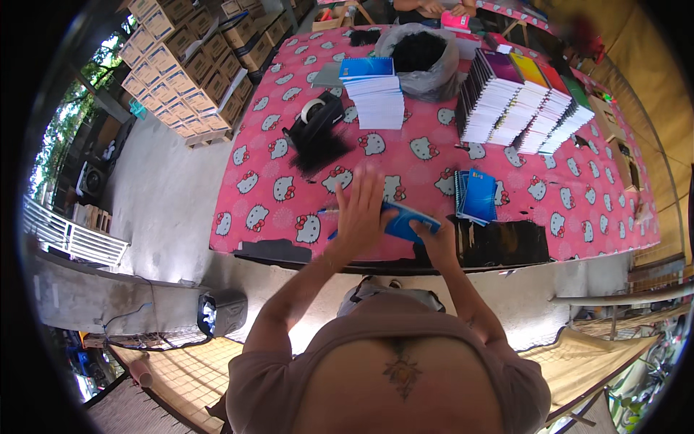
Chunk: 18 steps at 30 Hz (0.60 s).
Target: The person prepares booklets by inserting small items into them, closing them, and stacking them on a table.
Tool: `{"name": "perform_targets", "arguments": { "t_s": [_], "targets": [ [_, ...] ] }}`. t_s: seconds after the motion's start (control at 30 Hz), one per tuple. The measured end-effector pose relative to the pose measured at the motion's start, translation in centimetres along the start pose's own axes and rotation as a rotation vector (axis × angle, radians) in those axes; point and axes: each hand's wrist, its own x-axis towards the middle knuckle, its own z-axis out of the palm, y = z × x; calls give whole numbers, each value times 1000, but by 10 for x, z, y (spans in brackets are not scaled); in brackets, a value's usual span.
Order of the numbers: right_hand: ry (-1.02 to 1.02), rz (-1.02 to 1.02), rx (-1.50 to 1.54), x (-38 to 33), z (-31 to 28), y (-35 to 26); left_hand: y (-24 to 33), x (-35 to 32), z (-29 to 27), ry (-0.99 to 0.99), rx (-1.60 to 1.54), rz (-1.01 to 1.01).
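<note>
A blue notebook (409, 221) lies at the table's near edge, between my two hands. My left hand (359, 211) is open at its left side, fingers stretched out and close together, thumb toward the cover. Beside that hand shows a thin blue-and-white stick (329, 211), perhaps a pen; most of it is hidden. With thumb and fingers, my right hand (438, 243) grips the notebook's right end. Farther right rest a few blue spiral notebooks (478, 195). A tall stack of blue-covered notebooks (373, 94) stands beyond my hands.
Left of the stack are a black tape dispenser (315, 119) and black bristle-like strands (322, 153). Behind it sits a plastic bag (441, 83) of black material. Colourful notebook stacks (506, 108) stand at right. Across the table are another person's hands (434, 9). Cartons (184, 72) are piled left.
</note>
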Motion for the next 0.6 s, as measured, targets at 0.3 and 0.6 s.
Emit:
{"name": "perform_targets", "arguments": {
  "t_s": [0.3, 0.6],
  "targets": [
    [-31, -48, -106, -1, -2, -31, 0, 34, -31, 22, 12, 78],
    [-95, -16, -45, -5, 0, -36, -7, 55, -36, 189, 98, 172]
  ]
}}
